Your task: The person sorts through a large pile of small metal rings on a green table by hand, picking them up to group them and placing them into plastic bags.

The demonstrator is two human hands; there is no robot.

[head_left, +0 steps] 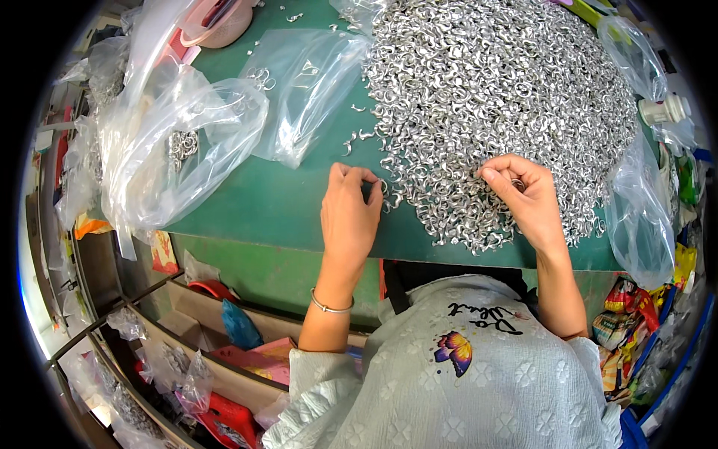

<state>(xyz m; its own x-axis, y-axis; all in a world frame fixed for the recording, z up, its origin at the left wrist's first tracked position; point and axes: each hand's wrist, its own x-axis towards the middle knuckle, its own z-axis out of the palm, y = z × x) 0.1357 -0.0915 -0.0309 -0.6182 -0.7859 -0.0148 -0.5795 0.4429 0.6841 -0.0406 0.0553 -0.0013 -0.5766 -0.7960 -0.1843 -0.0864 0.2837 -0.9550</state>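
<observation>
A large heap of small silvery metal pieces (493, 90), curved like clasp parts, covers the right of the green tabletop (292, 209). At the heap's near left edge, my left hand (350, 209) rests low over the table with fingers curled and thumb bent toward them. Whatever it may hold is hidden. My right hand (528, 200) is over the near part of the heap, thumb and forefinger pinched together. Some ring-shaped metal pieces (517, 185) show inside its curled fingers. A few loose pieces (357, 139) lie just beyond my left hand.
Clear plastic bags (318, 90) lie on the table's left, one (217, 168) holding metal rings. A pink bowl (217, 22) stands at the far left. A white bottle (664, 110) is by the right edge. Below the table at left are shelves (224, 340) with bags and a red container (228, 420).
</observation>
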